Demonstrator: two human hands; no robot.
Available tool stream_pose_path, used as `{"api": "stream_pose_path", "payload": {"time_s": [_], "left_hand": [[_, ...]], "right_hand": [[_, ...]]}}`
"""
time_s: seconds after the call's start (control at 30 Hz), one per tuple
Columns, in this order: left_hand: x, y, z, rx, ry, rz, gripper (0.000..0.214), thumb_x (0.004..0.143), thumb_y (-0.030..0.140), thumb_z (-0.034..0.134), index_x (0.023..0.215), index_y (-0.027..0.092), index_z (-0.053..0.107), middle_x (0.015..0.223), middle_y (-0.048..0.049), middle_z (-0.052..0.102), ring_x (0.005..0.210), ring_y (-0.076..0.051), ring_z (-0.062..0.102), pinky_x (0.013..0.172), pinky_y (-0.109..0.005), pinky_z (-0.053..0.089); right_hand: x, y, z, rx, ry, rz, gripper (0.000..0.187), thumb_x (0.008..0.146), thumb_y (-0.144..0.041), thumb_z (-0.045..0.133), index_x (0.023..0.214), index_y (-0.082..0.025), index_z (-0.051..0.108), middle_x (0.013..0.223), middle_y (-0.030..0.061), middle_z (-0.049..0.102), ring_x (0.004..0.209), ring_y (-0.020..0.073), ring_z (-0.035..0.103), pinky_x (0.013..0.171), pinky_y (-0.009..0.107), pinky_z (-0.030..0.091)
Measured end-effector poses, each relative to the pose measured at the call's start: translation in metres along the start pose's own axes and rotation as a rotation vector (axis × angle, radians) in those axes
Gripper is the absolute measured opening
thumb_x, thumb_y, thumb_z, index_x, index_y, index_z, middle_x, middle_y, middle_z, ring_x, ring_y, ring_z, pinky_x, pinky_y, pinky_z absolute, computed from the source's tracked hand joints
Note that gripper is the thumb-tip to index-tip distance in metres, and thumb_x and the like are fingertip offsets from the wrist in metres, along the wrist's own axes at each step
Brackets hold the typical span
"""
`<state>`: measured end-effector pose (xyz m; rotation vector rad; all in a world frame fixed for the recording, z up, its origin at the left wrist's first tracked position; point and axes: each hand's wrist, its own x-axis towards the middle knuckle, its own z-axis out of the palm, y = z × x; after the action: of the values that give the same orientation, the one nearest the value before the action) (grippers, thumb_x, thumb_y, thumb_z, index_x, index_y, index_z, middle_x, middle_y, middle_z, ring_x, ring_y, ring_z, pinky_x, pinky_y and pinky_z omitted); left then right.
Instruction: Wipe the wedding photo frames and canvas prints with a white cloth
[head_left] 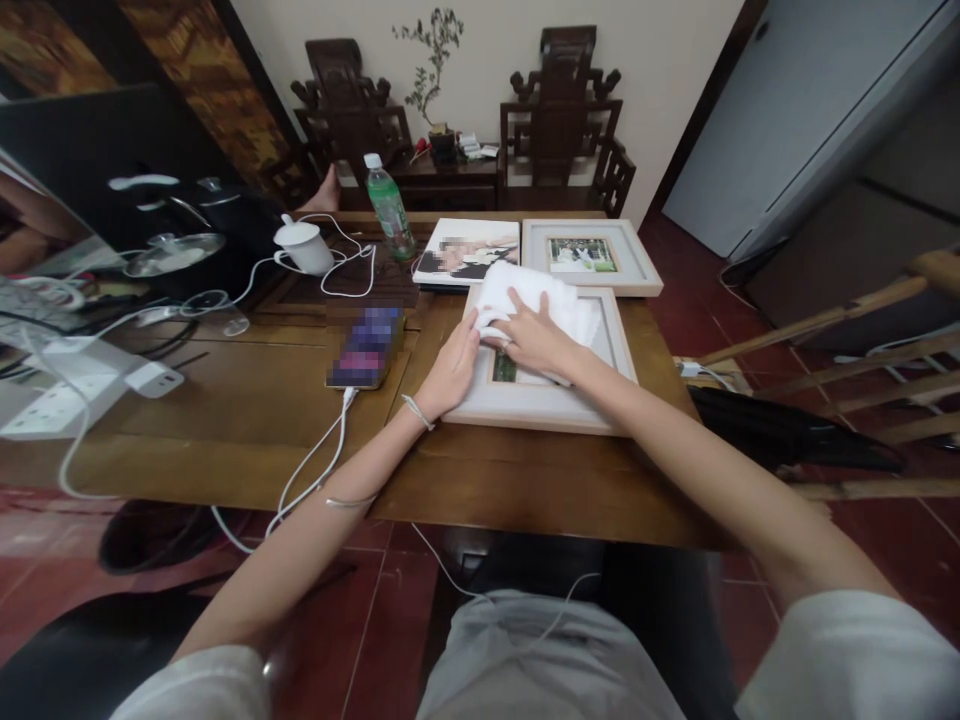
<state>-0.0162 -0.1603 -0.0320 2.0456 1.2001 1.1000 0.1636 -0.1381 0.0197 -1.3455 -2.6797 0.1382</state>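
A white cloth (516, 288) lies bunched over a light wood picture frame (622, 340), hiding much of the small picture in its middle. My right hand (541, 338) presses down on the cloth with its fingers spread. My left hand (452, 372) grips the left side of the frame, fingers close together and their tips beside the cloth's edge. The frame lies flat on the wooden table, near its right end. Directly behind it are a white photo album (469, 250) with a portrait cover and a second framed picture (581, 254).
A phone (365, 345) on a white cable lies left of my hands. Beyond it stand a green bottle (390, 208) and a white lidded cup (303, 246). A power strip (67, 385) and tangled cables occupy the left side. Another person's bare foot (327, 190) shows behind the table.
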Motion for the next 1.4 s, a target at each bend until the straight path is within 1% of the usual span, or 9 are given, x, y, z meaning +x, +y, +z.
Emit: {"api": "stream_pose_path", "payload": {"time_s": [0.13,0.27,0.37,0.53,0.63,0.77,0.97,1.17,1.4], "left_hand": [[-0.001,0.001,-0.001,-0.008,0.028,-0.013,0.076,0.100,0.064,0.013,0.147,0.011,0.041,0.155,-0.0170,0.042,0.144,-0.025,0.039,0.122,-0.042,0.026],[0.000,-0.001,0.000,0.099,-0.051,0.001,0.065,0.103,0.053,0.016,0.145,0.010,0.043,0.154,-0.0161,0.043,0.145,-0.023,0.037,0.123,-0.043,0.024],[0.002,-0.005,0.001,0.245,-0.120,0.043,0.056,0.103,0.043,0.028,0.141,0.007,0.047,0.153,-0.0184,0.044,0.147,-0.025,0.034,0.123,-0.046,0.024],[0.004,-0.012,0.001,0.406,-0.199,0.133,0.046,0.100,0.032,0.037,0.135,0.006,0.053,0.150,-0.0190,0.047,0.148,-0.029,0.030,0.123,-0.049,0.025],[0.004,-0.015,0.001,0.435,-0.211,0.153,0.046,0.101,0.031,0.036,0.136,0.007,0.052,0.150,-0.0181,0.048,0.149,-0.029,0.029,0.122,-0.049,0.026],[0.004,-0.017,0.001,0.446,-0.214,0.162,0.046,0.101,0.030,0.035,0.138,0.009,0.052,0.152,-0.0158,0.046,0.149,-0.028,0.029,0.122,-0.048,0.027],[0.004,-0.018,0.001,0.453,-0.202,0.157,0.047,0.100,0.030,0.036,0.139,0.006,0.050,0.153,-0.0187,0.043,0.149,-0.028,0.029,0.123,-0.048,0.025],[0.005,-0.016,0.004,0.467,-0.174,0.129,0.051,0.100,0.031,0.035,0.139,0.001,0.048,0.152,-0.0226,0.043,0.148,-0.029,0.031,0.123,-0.047,0.024],[0.005,-0.016,0.006,0.457,-0.154,0.141,0.048,0.101,0.031,0.031,0.139,0.007,0.049,0.152,-0.0186,0.045,0.148,-0.028,0.031,0.123,-0.050,0.026]], "right_hand": [[-0.034,-0.026,-0.011,0.101,-0.120,-0.119,0.038,0.098,-0.025,0.041,0.127,-0.020,0.065,0.138,0.0177,0.059,0.149,0.0369,0.020,0.109,0.074,0.019],[-0.082,-0.036,-0.027,0.116,-0.239,-0.192,0.038,0.091,-0.012,0.045,0.117,-0.021,0.070,0.125,0.0151,0.066,0.147,0.0344,0.028,0.111,0.069,0.024],[-0.117,-0.029,-0.037,0.049,-0.255,-0.135,0.041,0.091,-0.008,0.039,0.117,-0.020,0.069,0.124,0.0143,0.068,0.147,0.0331,0.029,0.111,0.067,0.028],[-0.152,-0.004,-0.041,-0.162,-0.173,0.024,0.040,0.100,-0.025,0.034,0.111,-0.016,0.071,0.135,0.0214,0.060,0.140,0.0372,0.041,0.108,0.068,0.031],[-0.146,0.013,-0.034,-0.232,-0.134,0.035,0.041,0.101,-0.028,0.032,0.113,-0.019,0.070,0.135,0.0189,0.060,0.143,0.0358,0.037,0.108,0.067,0.030],[-0.109,0.044,-0.026,-0.276,-0.087,0.099,0.043,0.101,-0.028,0.030,0.123,-0.015,0.065,0.138,0.0223,0.056,0.146,0.0360,0.031,0.107,0.069,0.028],[-0.067,0.069,-0.025,-0.277,-0.034,0.182,0.048,0.101,-0.028,0.026,0.130,-0.009,0.059,0.139,0.0266,0.053,0.138,0.0382,0.042,0.105,0.069,0.028],[-0.105,0.019,-0.025,-0.212,-0.146,0.036,0.042,0.097,-0.020,0.032,0.118,-0.016,0.068,0.122,0.0171,0.067,0.138,0.0405,0.040,0.106,0.073,0.024],[-0.137,-0.046,-0.025,-0.019,-0.117,0.002,0.040,0.102,-0.028,0.032,0.126,-0.018,0.063,0.123,0.0179,0.067,0.137,0.0369,0.044,0.106,0.065,0.033]]}}
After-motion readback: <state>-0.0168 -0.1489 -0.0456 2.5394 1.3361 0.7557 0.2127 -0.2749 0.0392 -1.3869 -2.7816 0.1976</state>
